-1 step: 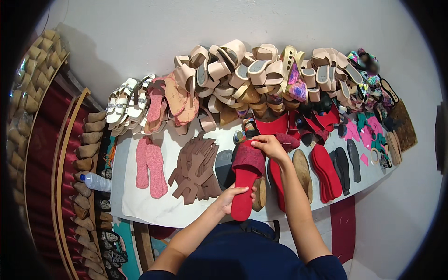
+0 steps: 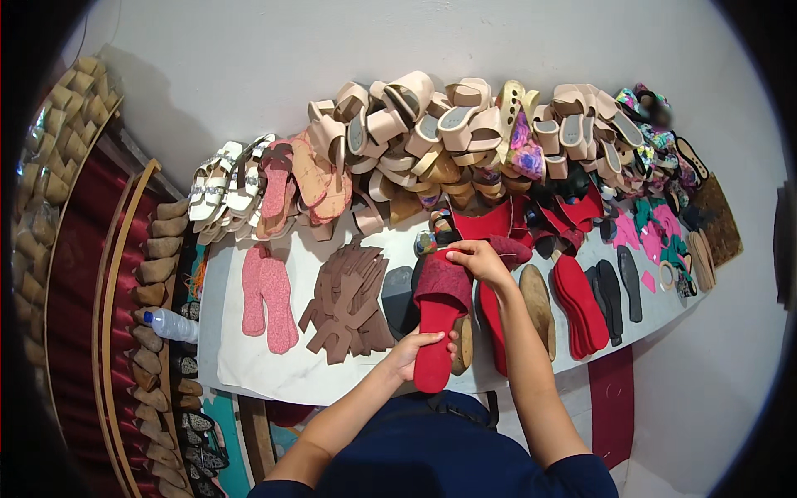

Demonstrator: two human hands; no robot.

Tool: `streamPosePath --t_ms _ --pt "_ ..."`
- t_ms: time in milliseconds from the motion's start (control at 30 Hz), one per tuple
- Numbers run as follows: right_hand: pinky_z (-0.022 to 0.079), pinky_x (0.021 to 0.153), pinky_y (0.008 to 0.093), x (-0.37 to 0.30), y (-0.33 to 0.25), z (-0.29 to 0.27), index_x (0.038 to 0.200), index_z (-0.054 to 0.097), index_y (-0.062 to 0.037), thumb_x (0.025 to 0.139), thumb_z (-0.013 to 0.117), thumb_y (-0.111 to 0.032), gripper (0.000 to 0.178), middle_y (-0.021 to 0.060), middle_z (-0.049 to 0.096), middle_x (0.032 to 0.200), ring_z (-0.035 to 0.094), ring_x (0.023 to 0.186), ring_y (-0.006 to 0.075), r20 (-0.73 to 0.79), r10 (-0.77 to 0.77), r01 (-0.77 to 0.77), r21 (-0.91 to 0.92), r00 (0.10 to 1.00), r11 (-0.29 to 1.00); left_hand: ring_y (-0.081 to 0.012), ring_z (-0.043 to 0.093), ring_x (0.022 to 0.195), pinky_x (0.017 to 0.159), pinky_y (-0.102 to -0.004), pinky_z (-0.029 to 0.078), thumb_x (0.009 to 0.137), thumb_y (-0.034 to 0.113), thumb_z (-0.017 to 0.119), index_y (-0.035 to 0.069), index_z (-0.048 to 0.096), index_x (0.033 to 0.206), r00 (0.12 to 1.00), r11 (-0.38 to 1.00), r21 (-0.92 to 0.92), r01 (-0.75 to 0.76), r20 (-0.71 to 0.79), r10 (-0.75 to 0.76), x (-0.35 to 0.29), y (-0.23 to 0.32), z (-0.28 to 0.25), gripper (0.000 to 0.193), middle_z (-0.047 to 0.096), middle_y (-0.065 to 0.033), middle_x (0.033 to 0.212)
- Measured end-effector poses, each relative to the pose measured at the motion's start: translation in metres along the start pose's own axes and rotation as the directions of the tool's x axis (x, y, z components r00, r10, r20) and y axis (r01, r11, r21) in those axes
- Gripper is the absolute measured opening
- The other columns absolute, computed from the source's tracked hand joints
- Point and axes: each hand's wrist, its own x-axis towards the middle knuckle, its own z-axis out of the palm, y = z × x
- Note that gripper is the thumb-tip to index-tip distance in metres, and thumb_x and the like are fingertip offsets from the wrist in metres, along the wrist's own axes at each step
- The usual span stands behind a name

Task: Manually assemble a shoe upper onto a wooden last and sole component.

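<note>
A red slide sandal point(image 2: 435, 353) with a dark red textured band is held above the front edge of the table. My left hand point(image 2: 408, 353) grips its heel end, thumb on top and fingertips showing at the far side. At the toe end, my right hand point(image 2: 480, 261) pinches the edge beside the band. Just right of the sandal, partly hidden behind it, lie a wooden shoe last point(image 2: 463, 344) and red soles point(image 2: 491, 324). Another wooden last point(image 2: 538, 311) rests by my right forearm, next to a stack of red soles point(image 2: 579, 307).
Beige heeled sandals point(image 2: 407, 149) are piled along the wall. Brown cut straps point(image 2: 347, 303) and pink soles point(image 2: 274, 307) lie on the white table point(image 2: 228, 332). Black soles point(image 2: 610, 299) and fabric scraps point(image 2: 656, 232) are at right. Left stand racks of lasts point(image 2: 158, 270) and a plastic bottle point(image 2: 174, 324).
</note>
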Motion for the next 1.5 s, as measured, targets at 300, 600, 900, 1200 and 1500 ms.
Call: streamPosePath --t_ms 300,600,900,1200,1500 --pt "0.042 0.073 0.0255 -0.028 0.032 -0.038 0.092 0.062 0.0007 0.072 0.063 -0.013 0.024 0.0107 0.063 0.082 0.057 0.078 0.0165 -0.091 -0.030 0.029 -0.015 0.995 0.999 -0.0173 0.051 0.082 0.073 -0.0342 0.047 0.079 0.005 0.050 0.001 0.032 0.116 0.977 0.929 -0.301 0.214 0.073 -0.202 0.027 -0.034 0.015 0.041 0.048 -0.0091 0.101" --pt "0.043 0.073 0.0272 -0.017 0.011 -0.042 0.088 0.063 -0.0031 0.069 0.065 -0.014 0.023 0.0106 0.063 0.081 0.058 0.078 0.0159 -0.083 0.067 -0.077 -0.119 0.994 0.990 -0.0180 0.049 0.080 0.077 -0.0314 0.042 0.075 0.008 0.051 0.006 0.041 0.103 0.990 0.945 -0.307 0.118 0.115 -0.086 0.042 -0.044 0.013 0.030 0.048 -0.0066 0.083" --pt "0.045 0.062 0.0240 0.040 -0.011 0.001 0.083 0.060 0.0026 0.080 0.055 -0.015 0.019 0.0053 0.060 0.072 0.056 0.069 0.0102 0.103 0.198 -0.220 0.295 0.975 0.930 -0.0213 0.047 0.082 0.076 -0.0332 0.042 0.074 0.008 0.049 0.010 0.040 0.100 0.990 0.898 -0.439 -0.034 0.109 0.091 0.010 -0.025 0.001 0.028 0.046 -0.0067 0.079" --pt "0.040 0.087 0.0404 0.092 0.028 0.042 0.098 0.058 -0.0084 0.064 0.067 -0.028 0.040 0.0114 0.056 0.103 0.037 0.113 0.0317 0.209 -0.029 0.200 -0.874 0.977 0.443 -0.0148 0.046 0.078 0.077 -0.0307 0.040 0.073 0.002 0.048 0.004 0.037 0.099 0.929 0.831 -0.461 -0.311 0.040 0.369 -0.040 -0.005 -0.011 0.028 0.042 -0.0042 0.091" --pt "0.038 0.085 0.0398 0.071 0.024 0.046 0.102 0.053 -0.0039 0.061 0.066 -0.023 0.047 0.0140 0.051 0.098 0.043 0.098 0.0338 0.034 -0.366 0.249 -0.792 0.930 0.558 -0.0145 0.047 0.076 0.075 -0.0310 0.040 0.072 0.001 0.049 0.003 0.038 0.098 0.946 0.854 -0.431 -0.291 0.001 0.323 -0.058 0.000 -0.026 0.028 0.043 -0.0035 0.091"
